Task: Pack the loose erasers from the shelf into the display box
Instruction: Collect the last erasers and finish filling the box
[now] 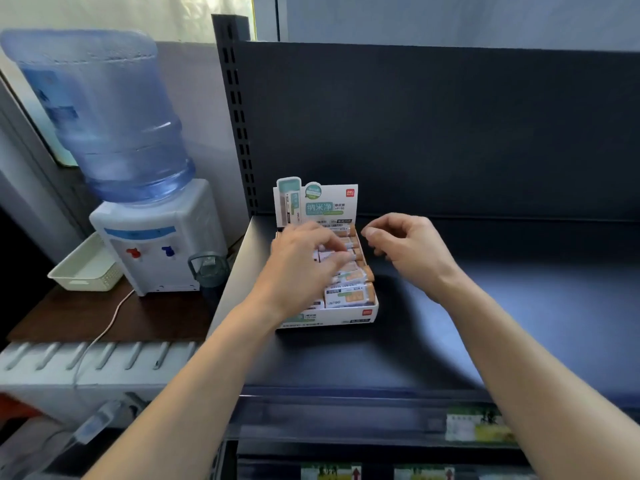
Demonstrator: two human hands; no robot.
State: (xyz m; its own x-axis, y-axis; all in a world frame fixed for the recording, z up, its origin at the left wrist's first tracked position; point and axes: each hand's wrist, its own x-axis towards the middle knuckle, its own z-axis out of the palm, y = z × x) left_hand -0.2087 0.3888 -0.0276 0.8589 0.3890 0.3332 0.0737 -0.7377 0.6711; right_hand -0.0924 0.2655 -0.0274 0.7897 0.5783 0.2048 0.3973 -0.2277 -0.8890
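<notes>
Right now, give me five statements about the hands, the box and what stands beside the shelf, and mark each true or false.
1. The display box sits on the dark shelf, with its header card upright at the back. True.
2. The left hand reaches over the erasers in the box. True.
3. The right hand holds an eraser above the box. False: it hovers to the right of the box, fingers loosely curled, with nothing visible in them.
4. The water dispenser stands on the shelf, right of the box. False: it stands left of the shelf, on a brown table.
5. A white basket sits left of the water dispenser. True.
</notes>
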